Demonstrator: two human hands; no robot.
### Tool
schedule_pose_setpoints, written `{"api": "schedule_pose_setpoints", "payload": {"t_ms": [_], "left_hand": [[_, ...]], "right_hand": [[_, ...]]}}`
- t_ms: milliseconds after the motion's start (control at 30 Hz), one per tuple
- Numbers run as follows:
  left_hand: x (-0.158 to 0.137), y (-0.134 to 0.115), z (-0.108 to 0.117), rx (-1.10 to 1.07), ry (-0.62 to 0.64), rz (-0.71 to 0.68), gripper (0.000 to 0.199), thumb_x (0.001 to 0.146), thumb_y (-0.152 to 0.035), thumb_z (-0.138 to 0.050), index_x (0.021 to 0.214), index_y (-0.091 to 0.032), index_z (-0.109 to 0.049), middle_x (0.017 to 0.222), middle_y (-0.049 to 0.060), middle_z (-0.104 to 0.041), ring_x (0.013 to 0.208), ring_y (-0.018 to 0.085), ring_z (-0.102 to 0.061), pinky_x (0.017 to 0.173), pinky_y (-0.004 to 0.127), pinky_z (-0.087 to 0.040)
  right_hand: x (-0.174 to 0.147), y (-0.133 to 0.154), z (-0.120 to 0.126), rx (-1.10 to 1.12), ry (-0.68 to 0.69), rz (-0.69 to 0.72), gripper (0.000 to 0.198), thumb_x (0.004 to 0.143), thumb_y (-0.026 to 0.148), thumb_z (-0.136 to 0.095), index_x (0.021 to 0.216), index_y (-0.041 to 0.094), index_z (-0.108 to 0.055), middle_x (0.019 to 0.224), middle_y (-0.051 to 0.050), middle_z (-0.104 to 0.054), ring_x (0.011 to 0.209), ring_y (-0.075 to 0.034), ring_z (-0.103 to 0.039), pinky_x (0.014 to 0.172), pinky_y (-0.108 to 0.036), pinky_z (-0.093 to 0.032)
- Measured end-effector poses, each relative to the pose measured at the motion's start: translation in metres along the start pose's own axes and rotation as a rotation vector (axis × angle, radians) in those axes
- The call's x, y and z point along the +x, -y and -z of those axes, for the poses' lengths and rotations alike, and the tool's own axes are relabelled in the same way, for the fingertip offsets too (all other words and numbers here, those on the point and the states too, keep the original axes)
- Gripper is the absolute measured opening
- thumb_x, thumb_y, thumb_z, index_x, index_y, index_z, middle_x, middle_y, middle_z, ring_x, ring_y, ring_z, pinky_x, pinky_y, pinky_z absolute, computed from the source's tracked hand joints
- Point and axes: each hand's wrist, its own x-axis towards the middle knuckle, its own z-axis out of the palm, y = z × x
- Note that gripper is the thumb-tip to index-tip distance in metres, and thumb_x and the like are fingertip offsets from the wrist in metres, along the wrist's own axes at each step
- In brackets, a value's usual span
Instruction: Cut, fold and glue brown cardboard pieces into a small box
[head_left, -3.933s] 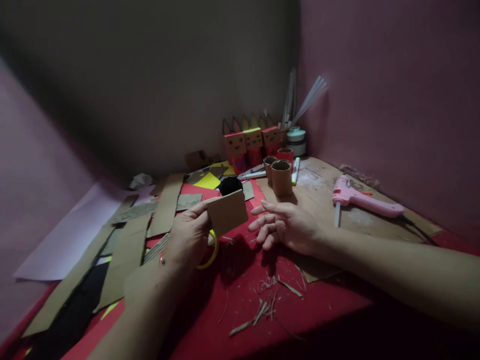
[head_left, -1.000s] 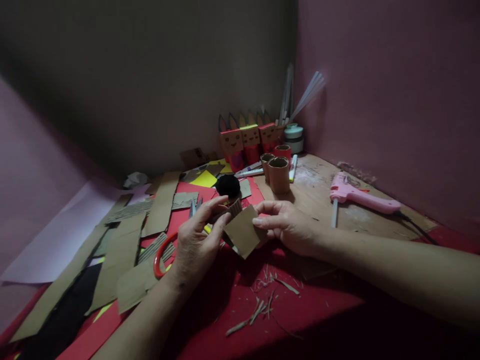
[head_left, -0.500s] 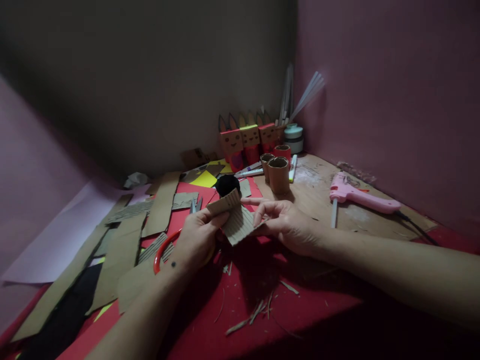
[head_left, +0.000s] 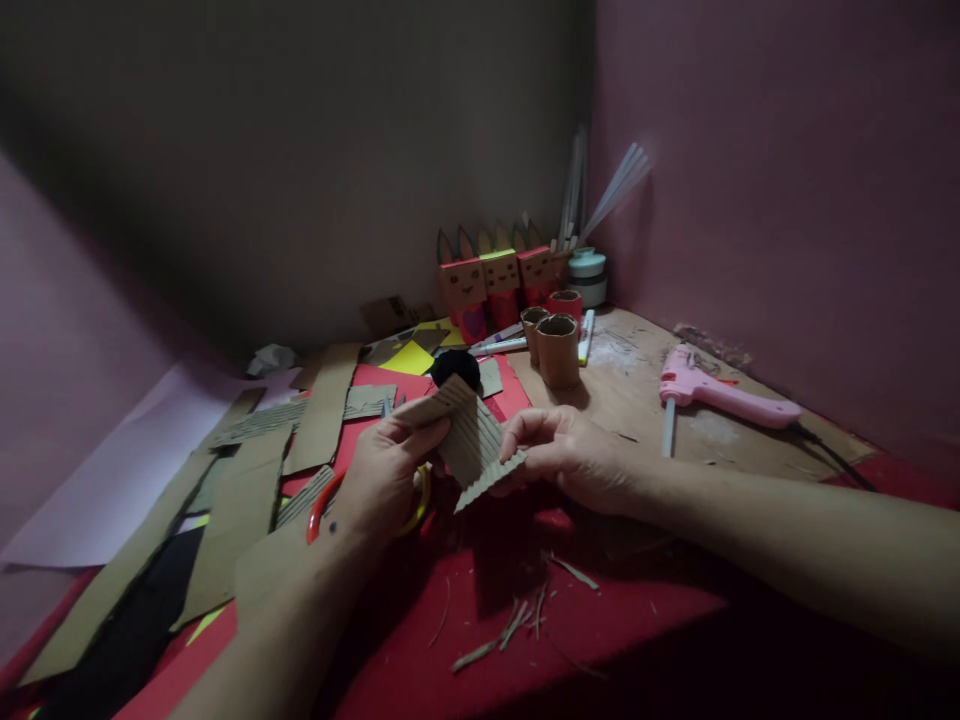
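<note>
Above the red tabletop [head_left: 592, 610], between both hands: brown corrugated cardboard piece [head_left: 474, 442], ribbed face showing, held tilted, clear of the surface. Smooth-faced flap [head_left: 427, 407] at its upper left; can't tell if that's the same sheet bent over or a second one.

Left hand [head_left: 382, 465]: thumb on top, fingers behind, pinching the smooth flap. Right hand [head_left: 570, 448]: fingers curled, gripping the ribbed piece at its lower right corner, fingertips partly hidden.

Scissors with one red handle [head_left: 321, 508] and one yellow handle [head_left: 424, 500] sit at the left hand, mostly covered by it; can't tell if they touch it. Fuzzy black ball [head_left: 455, 367] just behind the cardboard.

Thin brown cardboard shreds [head_left: 514, 628] on the red, nearer the viewer. Flat brown cardboard strips [head_left: 244, 520] spread on the left. Pink glue gun [head_left: 727, 397] lying on the right, clear stick out its back. Two upright brown cardboard tubes [head_left: 559, 355] behind the right hand; three box-headed cardboard figures [head_left: 463, 285] stand in a row further back.
</note>
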Motion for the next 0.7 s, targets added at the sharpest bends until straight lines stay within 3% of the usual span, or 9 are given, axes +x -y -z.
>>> {"api": "schedule_pose_setpoints", "payload": {"t_ms": [100,267,433,700], "left_hand": [[0.0011,-0.0003,0.0014,-0.014,0.017,-0.032,0.035,0.067,-0.031,-0.082,0.099,-0.018,-0.076,0.098,0.006,-0.077,0.076,0.018,-0.068,0.066,0.026,-0.054],[-0.0004,-0.0003,0.0010,-0.028,0.102,-0.005,0.025,0.074,-0.034,-0.078,0.091,-0.017,-0.077,0.079,0.004,-0.076,0.064,0.016,-0.066,0.062,0.025,-0.052],[-0.0018,0.0015,0.0021,-0.055,0.187,0.034,0.030,0.081,-0.038,-0.072,0.102,-0.016,-0.075,0.089,0.008,-0.076,0.076,0.019,-0.068,0.070,0.028,-0.053],[-0.0019,0.0044,0.0013,-0.054,0.224,0.109,0.027,0.088,-0.039,-0.064,0.099,-0.017,-0.075,0.082,0.006,-0.075,0.064,0.014,-0.064,0.059,0.024,-0.049]], "right_hand": [[-0.0002,0.0016,-0.0007,0.065,0.018,0.002,0.021,0.060,0.015,-0.080,0.070,0.016,-0.062,0.068,-0.002,-0.067,0.069,-0.016,-0.067,0.076,-0.037,-0.054],[0.0013,0.0027,0.0003,0.066,0.016,0.006,0.026,0.061,0.020,-0.084,0.076,0.015,-0.064,0.074,-0.003,-0.067,0.072,-0.017,-0.067,0.072,-0.036,-0.056],[0.0022,0.0025,0.0009,0.051,-0.008,0.017,0.024,0.063,0.020,-0.081,0.078,0.014,-0.063,0.076,-0.003,-0.065,0.071,-0.018,-0.065,0.067,-0.035,-0.056],[0.0011,0.0024,0.0004,0.020,-0.049,-0.017,0.026,0.066,0.027,-0.083,0.074,0.014,-0.062,0.075,-0.004,-0.062,0.069,-0.016,-0.063,0.058,-0.030,-0.055]]}}
